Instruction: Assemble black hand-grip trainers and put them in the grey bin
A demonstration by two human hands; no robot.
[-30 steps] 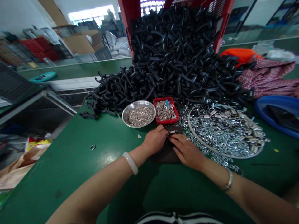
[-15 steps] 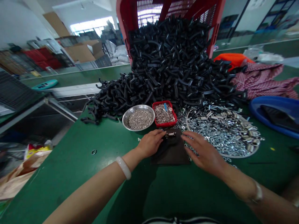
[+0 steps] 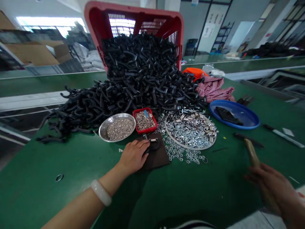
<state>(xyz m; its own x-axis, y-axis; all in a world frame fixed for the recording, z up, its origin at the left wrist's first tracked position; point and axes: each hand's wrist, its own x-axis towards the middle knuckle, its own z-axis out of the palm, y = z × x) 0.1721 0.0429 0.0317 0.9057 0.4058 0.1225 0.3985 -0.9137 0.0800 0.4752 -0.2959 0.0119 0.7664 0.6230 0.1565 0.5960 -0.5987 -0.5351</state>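
On a dark flat plate (image 3: 160, 159), my left hand (image 3: 134, 156) is closed over a black curved plastic part (image 3: 154, 145), holding it down. A small metal spring (image 3: 153, 140) lies at the upper end of that part; my fingers and palm hide much of the rest. Far to the right, my right hand (image 3: 271, 181) is wrapped around the wooden handle of a hammer (image 3: 251, 152). Its dark head points away from me, low over or on the table. This hand is a little blurred.
A metal bowl (image 3: 102, 130) of small rings and a red basket (image 3: 154, 128) of pins stand behind the plate. Right of them, a round tray (image 3: 190, 148) holds nuts and springs. Black parts (image 3: 143, 76) spill from a red crate (image 3: 133, 9). A blue dish (image 3: 250, 119) lies right.
My right hand has left the plate's right side and moved far right, where it now grips the hammer. My left hand stays on the black part. The view has turned right.
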